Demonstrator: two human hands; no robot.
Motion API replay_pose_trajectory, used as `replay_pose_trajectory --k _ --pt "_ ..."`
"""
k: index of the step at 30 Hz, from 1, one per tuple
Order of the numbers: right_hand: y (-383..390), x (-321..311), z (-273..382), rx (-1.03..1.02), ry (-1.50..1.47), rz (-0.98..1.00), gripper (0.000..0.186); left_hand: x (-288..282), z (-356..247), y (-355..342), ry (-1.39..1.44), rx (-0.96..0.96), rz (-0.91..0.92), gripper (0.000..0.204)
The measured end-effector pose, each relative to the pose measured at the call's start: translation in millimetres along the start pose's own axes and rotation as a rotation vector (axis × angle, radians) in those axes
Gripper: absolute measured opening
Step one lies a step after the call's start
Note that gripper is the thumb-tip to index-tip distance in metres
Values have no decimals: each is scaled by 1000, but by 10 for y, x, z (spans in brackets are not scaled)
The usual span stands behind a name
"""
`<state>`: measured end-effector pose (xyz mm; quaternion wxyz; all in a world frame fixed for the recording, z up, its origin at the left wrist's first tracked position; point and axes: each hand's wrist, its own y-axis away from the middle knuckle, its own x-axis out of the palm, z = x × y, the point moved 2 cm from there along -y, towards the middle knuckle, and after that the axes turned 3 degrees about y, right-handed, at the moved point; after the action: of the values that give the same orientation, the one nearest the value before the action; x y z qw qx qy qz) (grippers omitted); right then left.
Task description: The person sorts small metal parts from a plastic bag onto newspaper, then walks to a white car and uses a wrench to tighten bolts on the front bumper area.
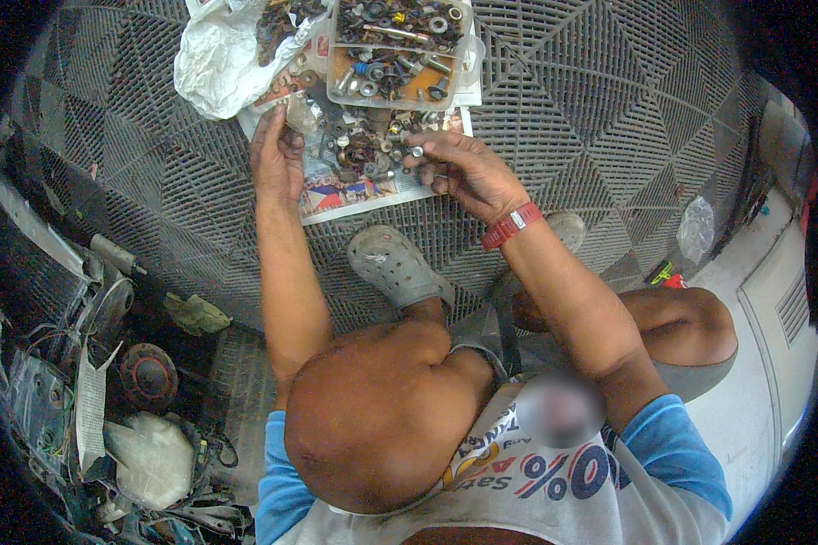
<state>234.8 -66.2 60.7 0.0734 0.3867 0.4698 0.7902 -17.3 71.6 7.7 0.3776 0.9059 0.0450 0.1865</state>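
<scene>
My left hand (277, 156) reaches over the left edge of a printed paper sheet (354, 202) and pinches what looks like a small clear plastic bag (298, 113). My right hand (463, 171), with a red wristband (511, 225), pinches a small metal nut (415, 150) in its fingertips. Between the hands lies a pile of rusty nuts, washers and bolts (364, 145) on the sheet. Just beyond it stands a clear plastic tray (400, 50) with two compartments full of more hardware.
A crumpled white plastic bag (216, 64) lies left of the tray. The floor is grey grid matting (609, 100). A grey clog (398, 265) is on my foot below the sheet. Rusty machine parts and a round disc (148, 374) crowd the left; a white panel (782, 309) stands right.
</scene>
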Motion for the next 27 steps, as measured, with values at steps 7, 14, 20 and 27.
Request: replay_pose_trajectory --k 7,14,20,27 --pt "0 -73 -61 -3 108 -83 27 24 -13 5 -8 -3 13 21" --pt "-1 -156 -114 -25 125 -55 18 38 -7 3 -5 -5 5 23" --pt "10 -86 -61 -92 349 -62 22 -16 4 -15 -20 9 43 24" --pt "15 273 -65 -656 1277 -293 29 -10 17 -22 12 4 31 21"
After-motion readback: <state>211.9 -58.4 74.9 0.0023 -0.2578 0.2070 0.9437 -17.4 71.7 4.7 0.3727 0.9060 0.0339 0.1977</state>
